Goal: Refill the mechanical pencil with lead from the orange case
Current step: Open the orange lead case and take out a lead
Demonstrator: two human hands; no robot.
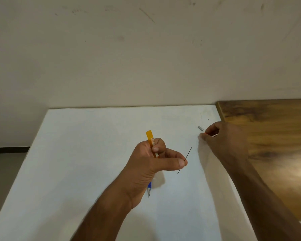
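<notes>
My left hand [153,164] is over the middle of the white table [94,153]. Its curled fingers grip the orange lead case [150,138], which sticks up past the knuckles. Thumb and forefinger pinch a thin black lead [185,160] that slants up to the right. Below the same hand shows the blue mechanical pencil [149,188], its metal tip pointing toward me; whether the hand holds it is hidden. My right hand [222,138] rests on the table farther right, fingers curled round a small red and white piece [213,135]. A small grey cap [200,128] lies just left of those fingers.
A dark wooden surface [271,136] adjoins the white table on the right. A plain wall [146,49] rises behind the table's far edge. The floor [5,171] is visible past the left edge.
</notes>
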